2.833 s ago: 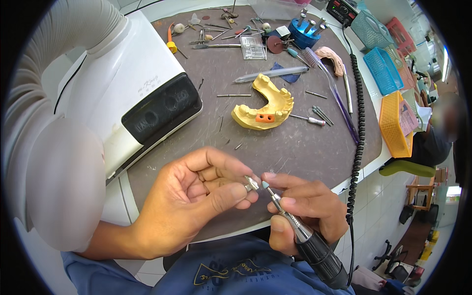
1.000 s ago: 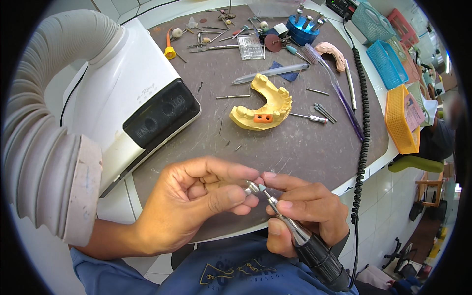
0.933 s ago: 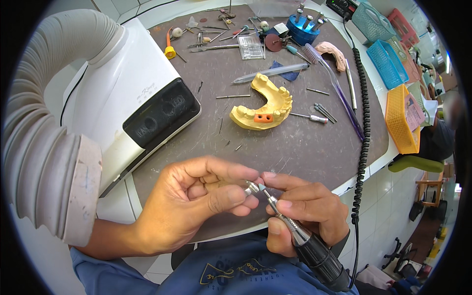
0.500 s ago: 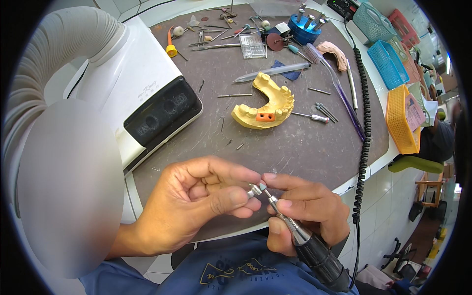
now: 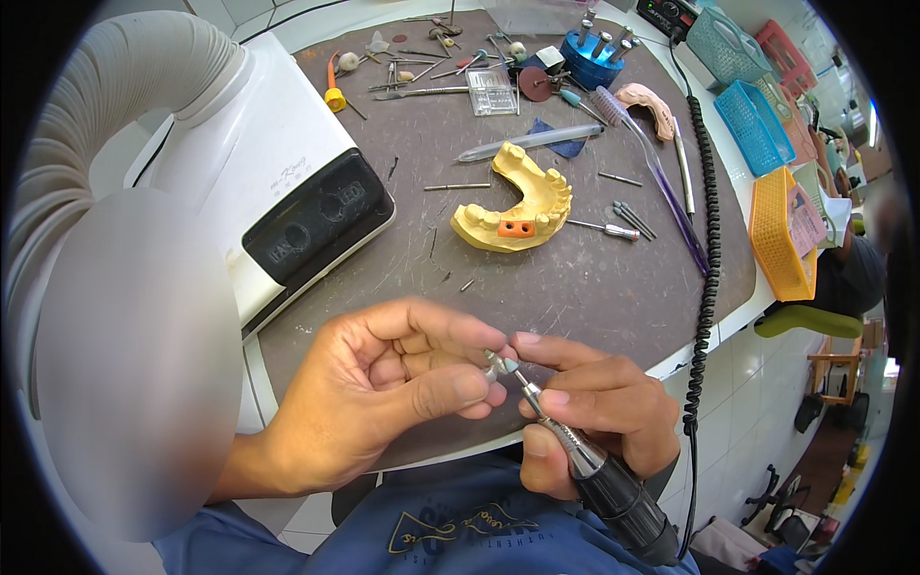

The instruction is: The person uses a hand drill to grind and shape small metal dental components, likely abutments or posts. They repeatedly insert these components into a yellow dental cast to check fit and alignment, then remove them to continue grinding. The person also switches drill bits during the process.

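Closely paired & curled, L hand [image 5: 379, 398] pinches sm. metal pc. [image 5: 493, 370], R hand [image 5: 613, 402] grips rotary handpc. [image 5: 615, 494]

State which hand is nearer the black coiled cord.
Right: the right hand, gripping the handpiece, is just left of the black coiled cord; the left hand, holding a small metal piece, is farther left.

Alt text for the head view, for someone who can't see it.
The left hand holds a small metal piece by the blue-grey tip of a handpiece in the right hand; beyond, a yellow dental model sits on a brown mat.
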A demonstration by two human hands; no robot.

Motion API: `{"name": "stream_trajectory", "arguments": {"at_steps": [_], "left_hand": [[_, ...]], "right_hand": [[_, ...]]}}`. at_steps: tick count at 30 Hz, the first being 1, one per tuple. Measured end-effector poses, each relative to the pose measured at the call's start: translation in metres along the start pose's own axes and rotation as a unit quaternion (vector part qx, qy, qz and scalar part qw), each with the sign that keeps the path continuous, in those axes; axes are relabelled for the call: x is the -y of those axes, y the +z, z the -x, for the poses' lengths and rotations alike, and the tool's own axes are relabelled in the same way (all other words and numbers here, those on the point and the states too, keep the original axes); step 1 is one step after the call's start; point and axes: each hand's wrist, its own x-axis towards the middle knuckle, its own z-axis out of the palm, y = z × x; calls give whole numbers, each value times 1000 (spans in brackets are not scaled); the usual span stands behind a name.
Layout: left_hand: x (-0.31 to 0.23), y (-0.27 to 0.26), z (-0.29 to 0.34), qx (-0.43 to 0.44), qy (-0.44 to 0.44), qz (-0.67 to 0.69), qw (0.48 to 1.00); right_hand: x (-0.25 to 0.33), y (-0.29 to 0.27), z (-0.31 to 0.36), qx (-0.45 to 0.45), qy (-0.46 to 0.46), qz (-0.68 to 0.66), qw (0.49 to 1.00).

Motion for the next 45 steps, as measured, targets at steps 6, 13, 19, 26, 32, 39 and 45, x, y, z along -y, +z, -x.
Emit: {"name": "stream_trajectory", "arguments": {"at_steps": [6, 13, 19, 26, 32, 39, 45], "left_hand": [[2, -2, -1, 5, 2, 0, 1000], [3, -2, 0, 11, 10, -2, 1000], [2, -1, 0, 9, 5, -4, 1000], [3, -3, 0, 9, 6, -1, 1000], [2, -2, 0, 9, -4, -6, 1000], [-1, 2, 1, -16, -12, -23, 1000], [-5, 4, 2, -16, -27, -22, 999]], "right_hand": [[-1, -1, -1, 17, 0, -14, 1000], [-1, 1, -2, 13, -15, -13, 1000], [0, 1, -3, 15, -13, -6, 1000], [0, 3, -1, 0, -4, 23, 1000], [-1, 0, 3, -3, 4, 32, 999], [1, -2, 3, 0, 18, 0, 1000], [1, -2, -1, 4, 14, -8, 1000]]}}
